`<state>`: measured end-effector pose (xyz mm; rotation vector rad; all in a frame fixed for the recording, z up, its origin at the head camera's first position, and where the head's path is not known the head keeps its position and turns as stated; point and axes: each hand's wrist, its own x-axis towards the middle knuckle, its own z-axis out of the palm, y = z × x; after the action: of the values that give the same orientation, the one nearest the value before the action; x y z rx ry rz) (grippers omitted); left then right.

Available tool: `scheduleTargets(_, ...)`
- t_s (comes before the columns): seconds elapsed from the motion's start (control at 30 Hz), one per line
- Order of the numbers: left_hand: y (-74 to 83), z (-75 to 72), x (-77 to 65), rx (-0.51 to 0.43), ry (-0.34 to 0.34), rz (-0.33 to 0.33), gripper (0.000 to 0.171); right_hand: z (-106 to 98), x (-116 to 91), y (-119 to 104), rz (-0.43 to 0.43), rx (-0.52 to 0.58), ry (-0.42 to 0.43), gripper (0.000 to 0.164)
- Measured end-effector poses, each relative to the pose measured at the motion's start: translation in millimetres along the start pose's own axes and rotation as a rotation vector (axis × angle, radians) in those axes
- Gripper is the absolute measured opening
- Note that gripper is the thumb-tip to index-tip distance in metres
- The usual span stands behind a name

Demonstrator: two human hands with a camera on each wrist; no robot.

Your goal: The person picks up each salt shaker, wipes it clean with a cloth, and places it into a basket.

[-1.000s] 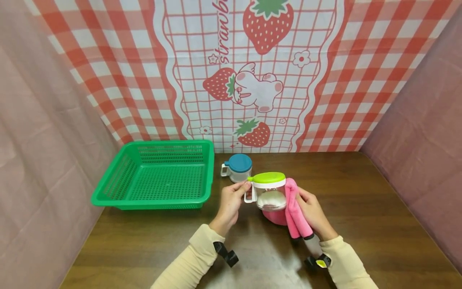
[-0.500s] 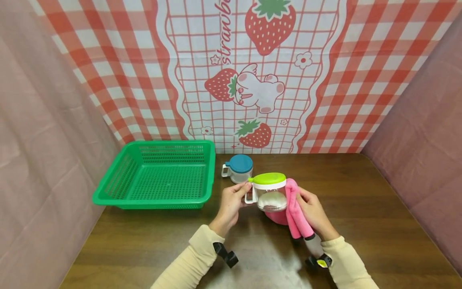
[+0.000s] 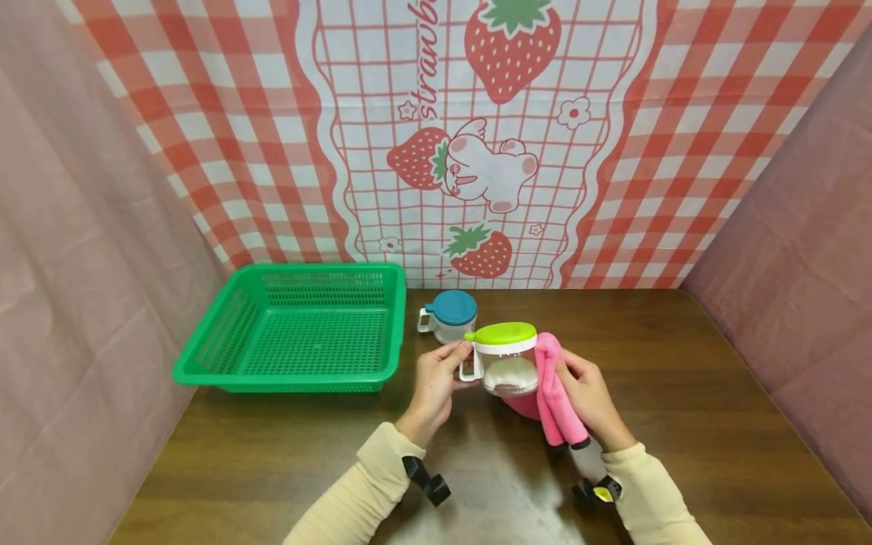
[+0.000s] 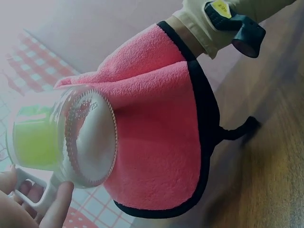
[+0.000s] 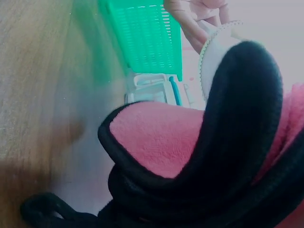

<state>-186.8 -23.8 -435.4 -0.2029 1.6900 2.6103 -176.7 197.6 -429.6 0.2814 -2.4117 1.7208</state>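
My left hand point(image 3: 434, 386) grips the white handle of a clear seasoning jar point(image 3: 507, 372) with a lime-green lid, lifted above the table. White contents show through its wall, and its ribbed base faces the camera in the left wrist view. My right hand point(image 3: 591, 397) holds a folded pink cloth point(image 3: 560, 397) with black edging against the jar's right side. In the left wrist view the cloth point(image 4: 156, 137) spreads out beside the jar and hides the right hand. A black loop point(image 4: 240, 130) hangs from its edge.
A second jar point(image 3: 451, 318) with a blue lid and a handle stands on the wooden table point(image 3: 647, 363) behind the held one. At the left stands a green plastic basket point(image 3: 391, 363) with perforated walls. A red-and-white strawberry curtain point(image 3: 504, 250) hangs behind the table.
Both hands, the jar and the cloth have shifted very slightly up and left within the last half second. The grips look the same.
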Motion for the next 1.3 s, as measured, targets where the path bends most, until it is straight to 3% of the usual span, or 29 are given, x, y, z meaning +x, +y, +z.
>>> scheduleTargets(0.47, 0.4, 3.7, -0.7, -0.001, 0.061, 0.011, 0.031, 6, -1, -10, -0.116, -0.153, 0.144, 0.027)
scheduleTargets(0.9, 1.6, 21.0, -8.8, 0.056, 0.179, 0.138, 0.025, 9, 5, -11, -0.396, -0.283, 0.331, 0.019)
scheduleTargets(1.1, 0.3, 24.5, -10.0, 0.06, 0.224, 0.145, 0.024, 16, 5, -18, -0.452, -0.354, 0.4, 0.023)
scheduleTargets(1.3, -0.6, 27.9, -11.0, 0.104, 0.265, 0.213, 0.025, 26, 3, -21, -0.461, -0.419, 0.455, 0.026)
